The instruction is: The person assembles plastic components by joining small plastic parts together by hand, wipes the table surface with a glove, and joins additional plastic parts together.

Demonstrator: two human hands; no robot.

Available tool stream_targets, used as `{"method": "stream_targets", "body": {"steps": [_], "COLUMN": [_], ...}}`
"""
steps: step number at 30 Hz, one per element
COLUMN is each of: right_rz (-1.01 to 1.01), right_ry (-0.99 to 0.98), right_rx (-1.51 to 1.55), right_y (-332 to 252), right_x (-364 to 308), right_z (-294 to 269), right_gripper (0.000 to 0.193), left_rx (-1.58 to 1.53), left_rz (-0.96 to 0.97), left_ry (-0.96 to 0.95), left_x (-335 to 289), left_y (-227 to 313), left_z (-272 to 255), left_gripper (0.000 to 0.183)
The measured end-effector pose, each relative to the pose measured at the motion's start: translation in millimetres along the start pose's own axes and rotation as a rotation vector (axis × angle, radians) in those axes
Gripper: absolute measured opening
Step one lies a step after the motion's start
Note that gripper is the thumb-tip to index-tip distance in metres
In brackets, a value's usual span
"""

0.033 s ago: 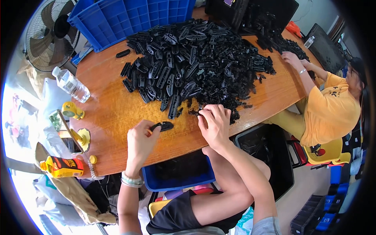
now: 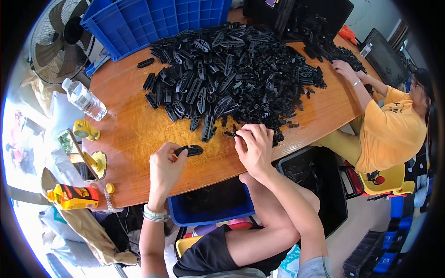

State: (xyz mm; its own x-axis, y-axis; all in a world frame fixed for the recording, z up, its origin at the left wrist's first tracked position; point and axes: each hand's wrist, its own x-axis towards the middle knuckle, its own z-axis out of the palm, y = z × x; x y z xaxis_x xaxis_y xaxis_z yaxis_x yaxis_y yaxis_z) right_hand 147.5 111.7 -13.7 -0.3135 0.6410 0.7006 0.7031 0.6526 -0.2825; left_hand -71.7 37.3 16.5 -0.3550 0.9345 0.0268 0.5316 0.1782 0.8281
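My left hand [image 2: 164, 169], with beaded bracelets at its wrist, pinches one end of a long, boat-shaped black plastic part [image 2: 191, 150] just over the wooden table. My right hand [image 2: 256, 147] is at the near edge of a large heap of black plastic parts [image 2: 199, 95]. Its fingers are curled with the tips together by small black bits; whatever they hold is hidden. Long parts make up the heap's left side, while smaller pieces crowd its right. One slotted long part [image 2: 208, 128] juts from the heap between my hands.
A blue crate [image 2: 157, 23] stands at the back left. Along the left edge are a water bottle [image 2: 88, 99], a small yellow fan [image 2: 86, 130] and a yellow-orange bottle [image 2: 74, 197]. Below the table edge sits a blue bin [image 2: 211, 208]. A co-worker in an orange shirt [image 2: 391, 132] handles parts at right.
The part in my left hand has turned a little flatter and shifted slightly left. The slotted long part at the heap's front has shifted slightly right. My right hand has barely moved.
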Motion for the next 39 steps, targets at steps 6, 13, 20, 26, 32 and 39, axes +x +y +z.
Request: {"method": "stream_targets", "body": {"steps": [6, 13, 20, 26, 32, 39], "right_rz": [-0.034, -0.042, -0.084, 0.012, 0.082, 0.062], "right_ry": [-0.067, -0.189, -0.258, -0.245, -0.263, -0.234], "right_rx": [-0.029, -0.010, -0.058, -0.054, -0.116, -0.061], "right_y": [0.0, -9.5, -8.0, -15.0, -9.1, -0.9], "right_x": [-6.4, -3.0, -7.6, -2.4, -6.5, 3.6], "right_z": [0.0, -5.7, 0.3, -8.6, -4.0, 3.4], "right_gripper": [0.020, 0.026, 0.021, 0.025, 0.024, 0.007], "left_rx": [-0.484, -0.760, -0.922, -0.947, -0.954, -0.958], "left_rz": [-0.043, -0.118, -0.137, -0.150, -0.123, -0.133], "left_ry": [0.095, 0.084, 0.022, 0.018, -0.010, -0.028], "left_x": [-22.5, -52.6, -61.0, -65.9, -70.1, -73.8], "left_y": [-13.6, -5.7, -7.2, -6.2, -2.1, -0.2], "left_z": [2.6, 1.6, 9.1, 12.1, 14.8, 20.1], "left_gripper": [0.014, 0.017, 0.016, 0.018, 0.020, 0.020]}}
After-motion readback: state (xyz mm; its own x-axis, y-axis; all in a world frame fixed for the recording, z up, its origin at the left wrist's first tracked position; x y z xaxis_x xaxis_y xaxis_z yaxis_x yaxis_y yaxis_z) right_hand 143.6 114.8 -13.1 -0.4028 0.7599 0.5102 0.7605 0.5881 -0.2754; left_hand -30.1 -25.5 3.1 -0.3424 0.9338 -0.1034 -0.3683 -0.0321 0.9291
